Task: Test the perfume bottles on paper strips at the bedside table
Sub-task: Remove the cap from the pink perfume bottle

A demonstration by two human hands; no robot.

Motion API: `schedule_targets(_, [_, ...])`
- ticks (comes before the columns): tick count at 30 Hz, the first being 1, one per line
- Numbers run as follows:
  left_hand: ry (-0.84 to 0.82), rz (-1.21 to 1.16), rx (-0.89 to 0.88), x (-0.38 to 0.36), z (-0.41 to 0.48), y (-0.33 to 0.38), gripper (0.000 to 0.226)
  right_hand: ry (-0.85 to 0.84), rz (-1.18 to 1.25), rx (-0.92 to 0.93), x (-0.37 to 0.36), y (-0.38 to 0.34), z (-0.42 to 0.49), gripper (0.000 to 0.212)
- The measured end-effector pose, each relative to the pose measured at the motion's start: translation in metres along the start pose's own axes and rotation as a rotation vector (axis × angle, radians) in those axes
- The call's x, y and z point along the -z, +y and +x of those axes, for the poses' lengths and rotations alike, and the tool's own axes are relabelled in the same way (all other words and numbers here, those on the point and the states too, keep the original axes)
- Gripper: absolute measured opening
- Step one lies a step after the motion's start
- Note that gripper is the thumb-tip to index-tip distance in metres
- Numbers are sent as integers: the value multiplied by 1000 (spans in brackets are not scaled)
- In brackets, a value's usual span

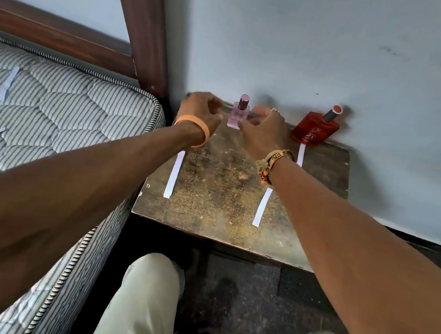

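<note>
Noted 3 paper strips (262,206) flat on bedside table (210,193), then left hand (201,110) and right hand (264,130) flanking upright pink perfume bottle (239,112), fingers loosely curled, gripping nothing, contact unclear; red perfume bottle (317,126) rightward against wall (342,56).

pink bottle (237,116), red bottle (314,129), white strips (174,174), striped grey mattress (52,103), orange wristband (195,126)

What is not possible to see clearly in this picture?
All in the head view:
1. Labels on pink bottle and red bottle: too small and blurred to read.
2. Right hand: fingers motion-blurred; contact with pink bottle unclear.
3. Left strip, far end: hidden under left wrist.
</note>
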State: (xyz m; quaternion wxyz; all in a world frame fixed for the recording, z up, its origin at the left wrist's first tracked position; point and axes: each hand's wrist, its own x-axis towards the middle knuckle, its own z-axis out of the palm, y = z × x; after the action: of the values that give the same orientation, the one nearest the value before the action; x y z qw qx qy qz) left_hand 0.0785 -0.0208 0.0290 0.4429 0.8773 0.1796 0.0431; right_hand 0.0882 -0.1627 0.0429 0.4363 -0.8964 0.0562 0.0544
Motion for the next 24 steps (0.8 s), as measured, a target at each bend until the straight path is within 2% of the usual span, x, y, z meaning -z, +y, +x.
schedule_targets(3, [-7, -18, 14, -9, 13, -1, 30, 6, -31, -28, -7, 0, 17, 57])
schedule_targets(9, [-89, 9, -11, -23, 27, 2, 44, -31, 1, -31, -20, 4, 31, 64])
schedule_targets(11, [-112, -12, -20, -28, 30, 3, 44, -50, 12, -18, -23, 5, 35, 57])
schedule_targets(13, [-104, -31, -28, -33, 31, 3, 40, -48, -2, 11, -24, 6, 38, 37])
schedule_targets(15, [-83, -47, -28, -36, 31, 3, 34, -17, 2, 19, -26, 6, 38, 26])
schedule_targets(24, [-119, -161, -13, -33, 12, -1, 30, 13, -7, -14, -20, 14, 17, 24])
